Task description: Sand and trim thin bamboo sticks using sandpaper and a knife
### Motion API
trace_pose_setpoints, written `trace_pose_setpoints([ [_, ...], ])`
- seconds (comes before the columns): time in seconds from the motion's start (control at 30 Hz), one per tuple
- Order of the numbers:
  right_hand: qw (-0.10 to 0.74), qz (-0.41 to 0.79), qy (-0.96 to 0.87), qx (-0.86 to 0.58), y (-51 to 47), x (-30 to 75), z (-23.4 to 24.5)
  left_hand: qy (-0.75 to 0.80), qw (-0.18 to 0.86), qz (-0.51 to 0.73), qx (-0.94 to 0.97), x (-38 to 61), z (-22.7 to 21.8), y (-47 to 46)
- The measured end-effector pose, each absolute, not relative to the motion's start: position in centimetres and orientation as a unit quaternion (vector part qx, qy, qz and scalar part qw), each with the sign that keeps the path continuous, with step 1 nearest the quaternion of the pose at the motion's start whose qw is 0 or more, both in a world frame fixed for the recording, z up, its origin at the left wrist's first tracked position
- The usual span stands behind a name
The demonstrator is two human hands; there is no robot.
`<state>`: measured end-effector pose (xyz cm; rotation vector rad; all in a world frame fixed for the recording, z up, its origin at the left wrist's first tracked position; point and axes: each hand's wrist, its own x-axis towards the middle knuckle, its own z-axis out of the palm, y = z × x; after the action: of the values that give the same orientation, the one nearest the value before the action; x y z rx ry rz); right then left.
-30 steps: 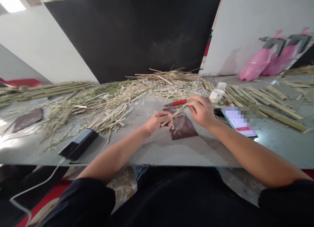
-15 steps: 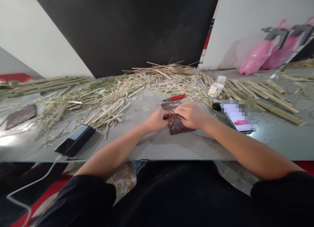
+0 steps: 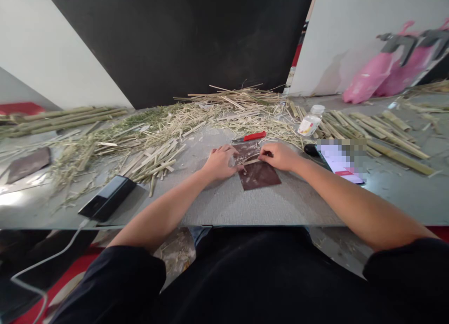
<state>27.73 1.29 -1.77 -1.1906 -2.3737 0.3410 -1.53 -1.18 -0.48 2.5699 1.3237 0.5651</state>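
Note:
A brown sandpaper sheet (image 3: 262,175) lies on the grey table (image 3: 245,205) in front of me. My left hand (image 3: 220,162) rests on its left edge with the fingers laid flat and spread, pressing it down. My right hand (image 3: 279,155) pinches one end of a thin pale bamboo strip (image 3: 251,162), which lies flat across the upper part of the sandpaper between both hands. Light dust shows on the sheet around the strip. A red-handled knife (image 3: 255,136) lies just beyond the sandpaper.
A phone (image 3: 339,164) and a small plastic bottle (image 3: 310,123) sit to the right, with bamboo stalks (image 3: 386,137) behind them. Shavings (image 3: 228,110) and split strips (image 3: 154,162) cover the middle and left. A black power bank (image 3: 107,198) lies near the front edge. Pink bags (image 3: 372,81) stand far right.
The strip was held up in the air between both hands; now it lies on the sandpaper. My left hand let go of it and flattened on the sheet's edge.

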Motion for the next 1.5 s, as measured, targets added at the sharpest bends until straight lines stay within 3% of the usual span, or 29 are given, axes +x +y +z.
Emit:
trace_pose_setpoints([
  [0.3,0.196,0.141,-0.836,-0.493,2.1,27.5,-2.8,0.457,0.122,0.084,0.877,-0.6,-1.3,-1.2],
  [0.5,0.252,0.18,-0.843,-0.44,1.1,26.3,-2.8,0.468,0.123,0.076,0.872,-0.7,-1.8,-0.9],
  [0.73,0.247,0.243,-0.81,-0.474,0.1,24.1,-3.0,0.474,0.136,0.059,0.868,-0.5,-1.4,-0.7],
  [0.97,0.224,0.171,-0.776,-0.564,2.2,24.5,-3.0,0.478,0.143,0.052,0.865,-0.4,-1.2,-0.5],
  [1.5,0.198,0.183,-0.822,-0.501,1.9,24.7,-2.8,0.486,0.144,0.045,0.861,-0.4,-0.8,-0.5],
])
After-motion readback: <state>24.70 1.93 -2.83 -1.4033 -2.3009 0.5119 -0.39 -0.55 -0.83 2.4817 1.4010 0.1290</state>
